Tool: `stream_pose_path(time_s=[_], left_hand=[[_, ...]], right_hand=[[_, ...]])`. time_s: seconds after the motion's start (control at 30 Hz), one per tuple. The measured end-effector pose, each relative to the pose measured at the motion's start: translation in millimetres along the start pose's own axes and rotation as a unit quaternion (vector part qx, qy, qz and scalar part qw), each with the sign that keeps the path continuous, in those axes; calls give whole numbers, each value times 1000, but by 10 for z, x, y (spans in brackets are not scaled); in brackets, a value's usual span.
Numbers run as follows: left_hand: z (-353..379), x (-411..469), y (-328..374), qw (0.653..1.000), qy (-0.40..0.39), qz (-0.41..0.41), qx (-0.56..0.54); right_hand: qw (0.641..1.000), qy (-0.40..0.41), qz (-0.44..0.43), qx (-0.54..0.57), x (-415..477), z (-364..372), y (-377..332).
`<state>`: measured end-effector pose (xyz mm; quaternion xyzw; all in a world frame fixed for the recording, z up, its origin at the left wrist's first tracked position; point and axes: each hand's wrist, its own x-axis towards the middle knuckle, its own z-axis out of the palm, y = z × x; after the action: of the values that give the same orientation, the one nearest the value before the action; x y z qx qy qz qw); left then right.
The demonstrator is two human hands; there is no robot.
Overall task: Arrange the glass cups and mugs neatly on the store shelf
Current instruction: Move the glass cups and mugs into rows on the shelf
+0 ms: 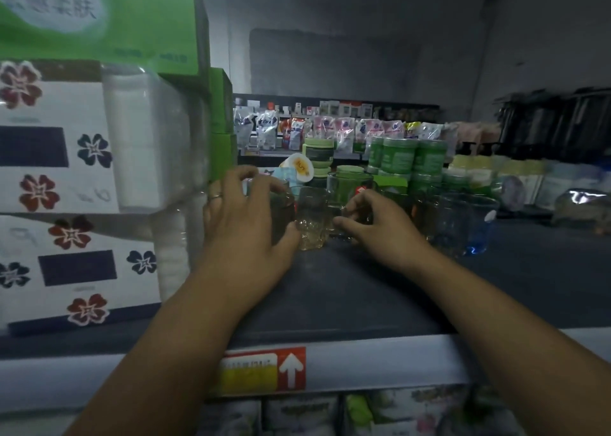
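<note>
Several clear glass cups and mugs stand in a cluster on the dark shelf (330,296). My left hand (244,224) wraps around a dark-looking glass cup (282,214) at the cluster's left. A textured clear mug (310,220) stands between my hands, and my left thumb touches its base. My right hand (373,227) pinches the handle of a glass mug (350,191) behind it. More clear glasses (463,224) stand to the right, one with a blue tint at its base.
Flower-printed tissue packs (59,187) and stacked plastic cups (145,138) crowd the left side. Green jars (400,158) and bottles stand behind the glasses. A red and yellow price tag (264,369) sits on the shelf's white front edge.
</note>
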<state>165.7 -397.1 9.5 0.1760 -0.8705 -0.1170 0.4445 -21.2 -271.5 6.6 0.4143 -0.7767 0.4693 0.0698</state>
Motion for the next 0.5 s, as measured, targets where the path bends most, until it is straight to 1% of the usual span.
stream_pose_path(time_s=[0.07,0.2,0.27,0.4,0.5], left_hand=[[3,-4,-69,999,-19,-33,-35],[6,-3,-96,992,-48,-75,-88],[18,0,-105,988,-60,-93,-106],[26,11,-124,981,-72,-106,-147],[39,17,-137,979,-81,-106,-154]], right_hand=[[1000,-17,-4,14,2,10,-9],[988,-59,32,138,-39,-39,-87],[980,-69,50,177,-78,-59,-118],[973,-82,90,197,-160,-106,-146],[965,-87,130,210,-236,-220,-178]])
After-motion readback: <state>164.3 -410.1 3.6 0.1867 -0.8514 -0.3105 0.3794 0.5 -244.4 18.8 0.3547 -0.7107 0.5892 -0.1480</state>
